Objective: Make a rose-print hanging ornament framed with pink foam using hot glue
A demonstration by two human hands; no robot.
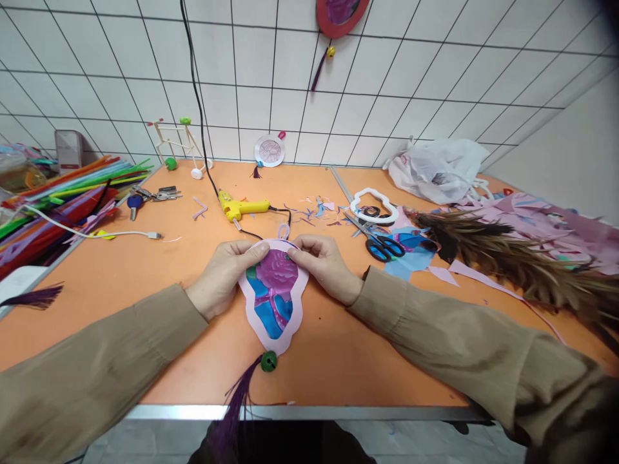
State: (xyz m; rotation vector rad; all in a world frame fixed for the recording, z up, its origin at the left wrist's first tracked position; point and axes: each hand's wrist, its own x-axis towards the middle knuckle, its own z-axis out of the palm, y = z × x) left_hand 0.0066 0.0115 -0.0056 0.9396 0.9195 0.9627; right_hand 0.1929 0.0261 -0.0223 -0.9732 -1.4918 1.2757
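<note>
Between my two hands is a pink-bordered hanging ornament [274, 290] with a purple flower and blue fabric in its middle. My left hand [227, 274] pinches its upper left edge, thumb on the front. The upper right edge is gripped by my right hand [325, 263] in the same way. A small pink loop [283, 232] stands up from the ornament's top. From its lower tip hang a green bell [269, 361] and a dark purple tassel [240, 393], which drapes over the table's front edge. The fingers behind the ornament are hidden.
A yellow glue gun [242, 206] lies beyond my hands, its black cord running up the wall. Black-handled scissors [384, 247], a white scalloped frame [373, 207] and fabric scraps lie right, beside brown feathers [512, 258]. Pipe cleaners [72, 200] and keys [145, 196] are left.
</note>
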